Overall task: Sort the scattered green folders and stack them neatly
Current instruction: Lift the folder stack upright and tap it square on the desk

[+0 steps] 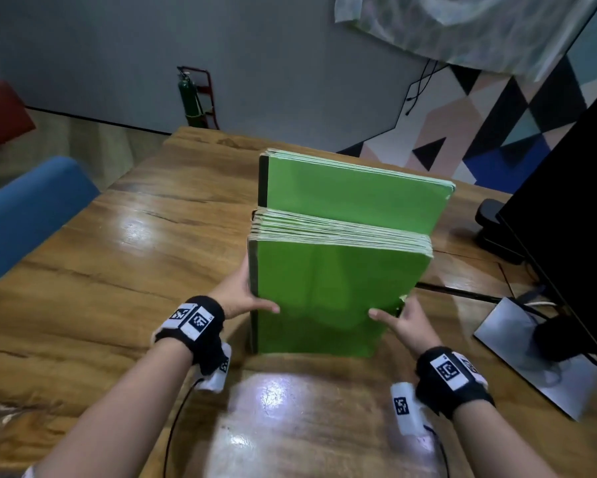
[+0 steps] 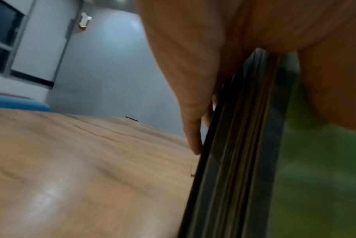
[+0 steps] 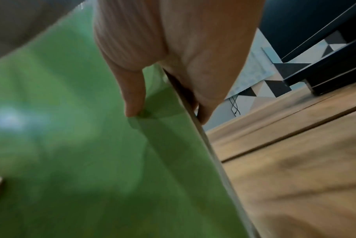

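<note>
head view showed a thick bundle of green folders [image 1: 328,291] standing upright on edge on the wooden desk [image 1: 117,257], its lower edge on the desk near the person. the rear folders of the bundle rose higher than the front ones, so the tops formed two steps. the left hand [image 1: 236,294] clasped the bundle's dark spine side, thumb lying across the front cover and fingers behind; its grip was closed around the folders. the right hand [image 1: 405,322] held the opposite, open edge, thumb on the front cover and fingers wrapped to the back, its grip likewise closed on the folders. left wrist view showed the dark spines [image 2: 240,145] pressed into the palm, fingers along the far side. right wrist view showed the thumb [image 3: 132,90] pressing the green cover. a black monitor [image 1: 572,208] stood on the desk to the right, well apart from the bundle.
</note>
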